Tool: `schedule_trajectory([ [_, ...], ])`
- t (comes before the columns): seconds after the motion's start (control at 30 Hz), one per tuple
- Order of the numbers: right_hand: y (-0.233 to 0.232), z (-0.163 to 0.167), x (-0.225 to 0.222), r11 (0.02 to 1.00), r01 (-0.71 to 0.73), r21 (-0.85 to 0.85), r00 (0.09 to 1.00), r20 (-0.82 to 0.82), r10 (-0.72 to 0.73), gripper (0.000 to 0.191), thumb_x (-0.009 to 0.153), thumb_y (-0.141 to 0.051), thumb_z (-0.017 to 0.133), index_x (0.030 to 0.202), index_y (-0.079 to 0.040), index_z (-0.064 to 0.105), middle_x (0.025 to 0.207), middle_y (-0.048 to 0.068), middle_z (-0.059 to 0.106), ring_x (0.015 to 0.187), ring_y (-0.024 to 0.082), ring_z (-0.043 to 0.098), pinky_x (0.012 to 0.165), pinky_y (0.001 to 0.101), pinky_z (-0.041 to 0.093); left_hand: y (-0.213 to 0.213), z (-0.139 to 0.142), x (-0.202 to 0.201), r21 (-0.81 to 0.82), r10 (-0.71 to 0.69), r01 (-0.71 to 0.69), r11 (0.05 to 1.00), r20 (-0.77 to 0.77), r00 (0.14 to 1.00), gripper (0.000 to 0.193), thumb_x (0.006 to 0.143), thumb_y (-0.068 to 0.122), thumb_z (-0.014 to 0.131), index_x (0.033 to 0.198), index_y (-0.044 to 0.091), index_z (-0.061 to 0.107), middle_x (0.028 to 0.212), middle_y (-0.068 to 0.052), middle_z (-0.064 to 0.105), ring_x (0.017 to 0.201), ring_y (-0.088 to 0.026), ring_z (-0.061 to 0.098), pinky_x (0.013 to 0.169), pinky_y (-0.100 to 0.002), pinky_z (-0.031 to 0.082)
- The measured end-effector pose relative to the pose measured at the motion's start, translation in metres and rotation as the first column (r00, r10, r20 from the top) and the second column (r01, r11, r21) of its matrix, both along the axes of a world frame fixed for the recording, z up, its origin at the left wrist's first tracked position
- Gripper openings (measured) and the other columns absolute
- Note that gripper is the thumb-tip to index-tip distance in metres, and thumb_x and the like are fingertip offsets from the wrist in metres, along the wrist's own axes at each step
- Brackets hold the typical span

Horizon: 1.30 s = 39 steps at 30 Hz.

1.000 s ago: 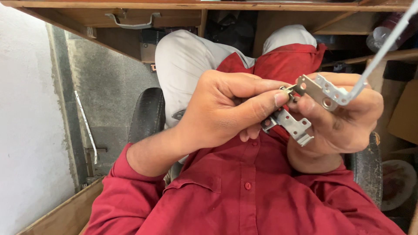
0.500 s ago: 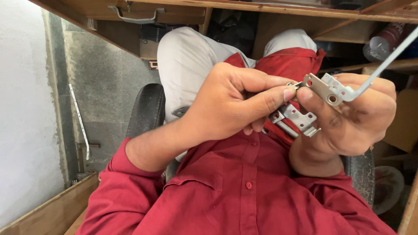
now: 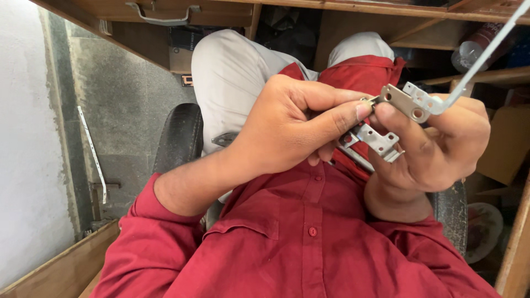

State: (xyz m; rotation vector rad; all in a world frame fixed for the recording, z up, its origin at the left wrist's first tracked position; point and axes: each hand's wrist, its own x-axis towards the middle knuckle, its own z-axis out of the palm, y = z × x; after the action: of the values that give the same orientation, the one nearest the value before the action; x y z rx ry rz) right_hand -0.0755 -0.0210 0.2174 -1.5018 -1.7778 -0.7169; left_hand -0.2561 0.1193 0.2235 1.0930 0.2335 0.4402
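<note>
While hands point(image 3: 309, 127) grip, drawer handle point(image 3: 161, 13) above.

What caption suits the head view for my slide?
Left hand and right hand grip a metal hinge bracket above a red shirt.

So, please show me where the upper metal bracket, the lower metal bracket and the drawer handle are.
upper metal bracket point(image 3: 409, 101), head view, flat plate with holes.
lower metal bracket point(image 3: 377, 140), head view, perforated plate.
drawer handle point(image 3: 161, 13), head view, middle of the bar.

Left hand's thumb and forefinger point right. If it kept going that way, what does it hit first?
Likely the right hand: the left hand already pinches the metal hinge bracket held there, and the right fingers sit just beyond. Depth is unclear.
</note>
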Motion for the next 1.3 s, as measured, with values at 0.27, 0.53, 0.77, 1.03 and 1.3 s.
schedule_trajectory([
  [0.27, 0.003, 0.017, -0.004, 0.989, 0.126, -0.079, 0.977, 0.184, -0.110, 0.029, 0.089, -0.031, 0.088, 0.112, -0.015, 0.081, 0.097, 0.002, 0.061, 0.084, 0.022, 0.060, 0.068, 0.0360, 0.048, -0.003, -0.005, 0.002, 0.078, 0.098, -0.104, 0.991, 0.084, 0.992, 0.017, 0.111, 0.009, 0.065, 0.122, -0.001, 0.074, 0.080, -0.003, 0.074, 0.058, -0.002, 0.060, 0.052, -0.018, 0.047],
  [0.53, 0.012, 0.040, -0.009, 0.985, 0.099, -0.140, 0.951, 0.306, -0.052, 0.020, 0.093, -0.025, 0.085, 0.111, -0.016, 0.081, 0.110, 0.005, 0.060, 0.095, 0.025, 0.063, 0.076, 0.0386, 0.051, 0.006, -0.011, 0.003, -0.002, 0.020, -0.020, 1.000, 0.011, 1.000, 0.019, 0.104, 0.014, 0.069, 0.115, 0.001, 0.079, 0.080, -0.002, 0.074, 0.054, -0.003, 0.058, 0.048, -0.020, 0.047],
  [0.77, -0.016, 0.036, 0.000, 0.953, 0.123, -0.276, 0.963, 0.265, -0.048, 0.026, 0.104, -0.011, 0.087, 0.129, -0.012, 0.081, 0.152, 0.010, 0.036, 0.117, 0.030, 0.056, 0.088, 0.0364, 0.050, 0.007, -0.015, 0.005, -0.056, 0.012, -0.013, 0.998, -0.016, 1.000, 0.022, 0.101, 0.016, 0.071, 0.112, -0.001, 0.079, 0.075, -0.001, 0.072, 0.051, -0.003, 0.055, 0.044, -0.020, 0.044],
  [1.03, -0.028, 0.029, 0.002, 0.942, 0.166, -0.290, 0.957, 0.277, -0.083, 0.020, 0.102, -0.013, 0.087, 0.122, -0.009, 0.086, 0.160, 0.016, 0.031, 0.138, 0.034, 0.050, 0.106, 0.0413, 0.050, 0.006, -0.022, 0.007, 0.038, -0.019, 0.019, 0.999, -0.001, 1.000, 0.021, 0.102, 0.015, 0.071, 0.112, -0.001, 0.079, 0.075, 0.000, 0.071, 0.051, -0.002, 0.054, 0.045, -0.020, 0.042],
  [1.3, -0.002, 0.042, -0.006, 0.961, 0.185, -0.208, 0.876, 0.477, -0.065, 0.017, 0.106, -0.028, 0.083, 0.105, -0.011, 0.085, 0.150, 0.014, 0.042, 0.139, 0.040, 0.046, 0.116, 0.0475, 0.047, 0.008, -0.023, 0.008, 0.058, -0.088, 0.088, 0.994, -0.012, 0.996, 0.021, 0.101, 0.016, 0.071, 0.110, 0.000, 0.079, 0.074, 0.000, 0.071, 0.049, -0.003, 0.056, 0.042, -0.020, 0.044],
])
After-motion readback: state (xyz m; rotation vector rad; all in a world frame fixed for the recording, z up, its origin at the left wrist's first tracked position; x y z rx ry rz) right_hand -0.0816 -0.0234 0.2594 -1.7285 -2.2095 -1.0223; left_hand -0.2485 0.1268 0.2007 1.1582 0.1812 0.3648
